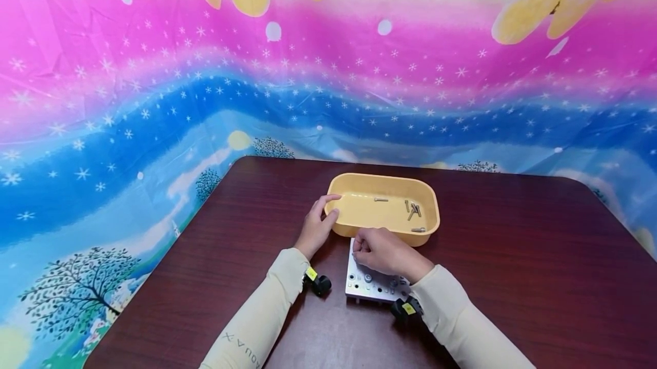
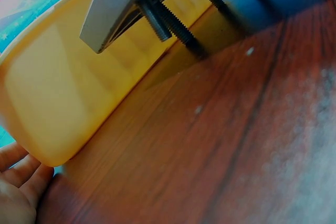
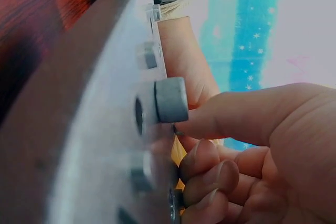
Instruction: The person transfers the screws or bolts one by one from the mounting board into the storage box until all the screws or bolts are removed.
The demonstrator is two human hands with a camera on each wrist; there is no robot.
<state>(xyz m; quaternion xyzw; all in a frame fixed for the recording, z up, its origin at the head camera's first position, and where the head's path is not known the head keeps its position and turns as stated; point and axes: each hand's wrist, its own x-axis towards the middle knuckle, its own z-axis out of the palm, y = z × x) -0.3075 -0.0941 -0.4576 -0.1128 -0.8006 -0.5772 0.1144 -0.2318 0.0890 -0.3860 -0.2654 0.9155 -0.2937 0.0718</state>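
Observation:
My left hand (image 1: 314, 229) holds the left end of a yellow plastic bin (image 1: 385, 234); in the left wrist view, fingers (image 2: 23, 174) lie against its outer lower corner. My right hand (image 1: 384, 250) is over a silver metal plate (image 1: 354, 263) with holes, its fingers curled. In the right wrist view the thumb (image 3: 220, 116) and index finger meet at a small dark screw (image 3: 177, 130), mostly hidden, close to the plate's face. A larger bolt head (image 3: 172, 99) stands proud of the plate nearby. Threaded shanks (image 2: 178, 27) stick out beneath the plate.
Several loose screws (image 1: 413, 209) lie at the right of the bin, and another screw (image 1: 381, 199) lies near its back wall. The plate sits just in front of the bin on a dark red wooden table (image 1: 508, 255). Behind hangs a patterned cloth (image 1: 359, 89).

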